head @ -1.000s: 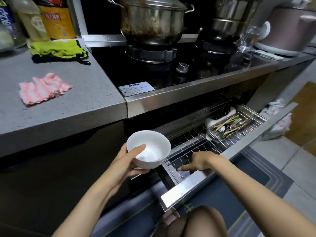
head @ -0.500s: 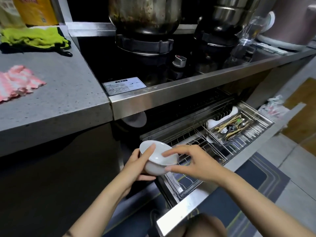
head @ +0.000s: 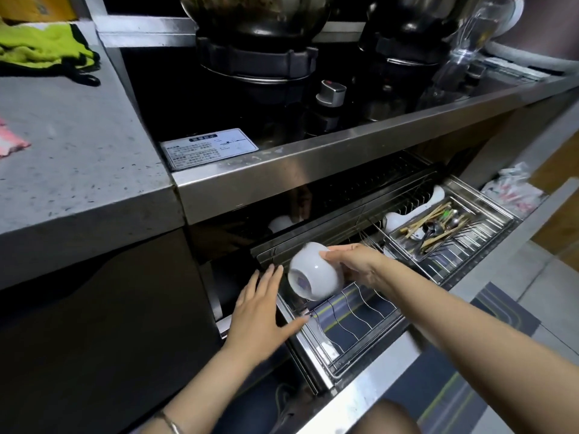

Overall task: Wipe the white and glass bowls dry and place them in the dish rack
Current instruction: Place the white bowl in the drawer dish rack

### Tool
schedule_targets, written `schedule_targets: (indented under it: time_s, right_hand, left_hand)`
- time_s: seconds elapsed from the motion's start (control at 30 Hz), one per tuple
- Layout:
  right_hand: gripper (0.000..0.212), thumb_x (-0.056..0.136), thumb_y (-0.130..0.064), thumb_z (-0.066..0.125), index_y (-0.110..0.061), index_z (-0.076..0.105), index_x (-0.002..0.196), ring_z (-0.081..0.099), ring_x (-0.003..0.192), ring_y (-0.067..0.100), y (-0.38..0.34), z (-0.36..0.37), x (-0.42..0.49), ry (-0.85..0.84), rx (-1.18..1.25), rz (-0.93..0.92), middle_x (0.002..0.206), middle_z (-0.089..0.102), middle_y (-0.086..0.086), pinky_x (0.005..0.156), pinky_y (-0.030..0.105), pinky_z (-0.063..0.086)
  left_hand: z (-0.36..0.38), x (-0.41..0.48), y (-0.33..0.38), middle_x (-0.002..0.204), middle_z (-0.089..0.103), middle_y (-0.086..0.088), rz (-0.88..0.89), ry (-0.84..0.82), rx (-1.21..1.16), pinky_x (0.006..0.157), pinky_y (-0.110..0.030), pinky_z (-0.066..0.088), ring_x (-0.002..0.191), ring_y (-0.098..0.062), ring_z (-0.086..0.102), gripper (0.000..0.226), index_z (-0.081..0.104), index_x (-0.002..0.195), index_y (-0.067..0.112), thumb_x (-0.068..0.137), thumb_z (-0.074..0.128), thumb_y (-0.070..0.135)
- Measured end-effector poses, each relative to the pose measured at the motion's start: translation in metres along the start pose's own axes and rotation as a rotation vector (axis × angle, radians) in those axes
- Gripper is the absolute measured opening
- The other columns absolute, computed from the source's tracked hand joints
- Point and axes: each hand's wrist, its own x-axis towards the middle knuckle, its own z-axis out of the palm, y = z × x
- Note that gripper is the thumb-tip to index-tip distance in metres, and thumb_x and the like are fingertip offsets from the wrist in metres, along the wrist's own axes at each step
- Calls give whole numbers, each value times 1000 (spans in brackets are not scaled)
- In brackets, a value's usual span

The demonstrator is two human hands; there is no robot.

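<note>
At the far left we see a pink cloth and a green cloth on the grey counter. Below the counter edge the left hand is flat with straight fingers and holds nothing. Its thumb reaches toward the left rim of the rack; we cannot tell if it touches. Just beside its fingertips is the bowl. It is white and tipped on its side, with the base turned toward us, over the left end of the rack. Its lower edge is at the wires, but we cannot tell if it rests on them. The right hand grips the bowl at the rim from the right. Further right in the rack, a tray holds chopsticks and spoons
</note>
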Motion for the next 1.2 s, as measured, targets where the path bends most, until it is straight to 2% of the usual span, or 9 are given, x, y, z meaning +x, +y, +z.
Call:
schedule_targets:
  time_s: [0.17, 0.3, 0.47, 0.7, 0.83, 0.9, 1.03, 1.13, 1.2]
  right_hand:
    - [2, 93, -10, 59, -10, 61, 93, 55, 71, 19, 8, 22, 35, 0, 55, 149, 83, 60, 6, 57, 30, 42]
    - [13, 92, -11, 62, -8, 55, 81, 54, 69, 19, 13, 34, 51, 38, 87, 199, 81, 59, 7, 57, 31, 44]
    - [13, 91, -9, 63, -5, 54, 81, 55, 68, 19, 16, 41, 57, 43, 134, 211, 81, 59, 8, 57, 31, 46]
    - [12, 86, -11, 70, -6, 59, 85, 59, 77, 21, 26, 45, 64, 78, 36, 191, 87, 62, 9, 57, 28, 45]
    - [17, 86, -11, 70, -2, 67, 100, 56, 95, 24, 31, 47, 65, 96, 22, 158, 105, 64, 14, 74, 31, 49]
    - [32, 86, -11, 70, -1, 63, 116, 57, 94, 23, 31, 47, 62, 72, 25, 145, 109, 64, 15, 63, 26, 45]
    - [34, 86, -12, 71, -1, 62, 117, 58, 79, 16, 31, 44, 60, 73, -8, 116, 103, 62, 11, 53, 22, 37]
    - [35, 84, -16, 73, -3, 63, 115, 58, 93, 19, 33, 42, 63, 65, -49, 90, 107, 64, 11, 59, 22, 41]
    - [36, 86, -19, 72, -2, 63, 117, 56, 103, 20, 32, 41, 60, 43, -89, 83, 112, 64, 10, 73, 24, 45]
  left_hand:
    - [16, 10, -9, 162, -5, 6, -22, -5, 148, 119, -35, 0, 149, -19, -5, 131, -5, 154, 25, 45, 2, 98]
    - [22, 11, -14, 161, -11, 9, -51, -1, 126, 119, -38, 2, 149, -20, -3, 140, -6, 153, 27, 33, -18, 98]
    - [27, 9, -17, 147, -31, 19, -60, -11, 97, 119, -39, 1, 148, -19, -5, 135, -9, 152, 30, 36, -17, 98]
    - [28, 9, -18, 144, -32, 22, -60, -12, 56, 119, -39, 2, 148, -19, -5, 133, -10, 152, 32, 37, -14, 99]
    - [29, 9, -19, 145, -32, 23, -66, -19, 44, 119, -40, 3, 148, -19, -4, 131, -8, 153, 32, 40, -11, 99]
    - [30, 9, -19, 145, -31, 23, -64, -21, 32, 120, -41, 5, 148, -20, -3, 124, -7, 153, 32, 48, 0, 98]
    - [28, 9, -18, 147, -27, 24, -77, -24, 29, 119, -39, 6, 148, -21, -1, 108, -5, 153, 32, 65, 27, 87]
    - [28, 10, -17, 157, -20, 17, -75, -24, 44, 119, -40, 8, 148, -22, 1, 110, -3, 153, 32, 63, 24, 90]
    - [27, 9, -17, 159, -17, 15, -74, -33, 50, 119, -40, 8, 148, -21, 1, 112, 0, 153, 32, 61, 21, 92]
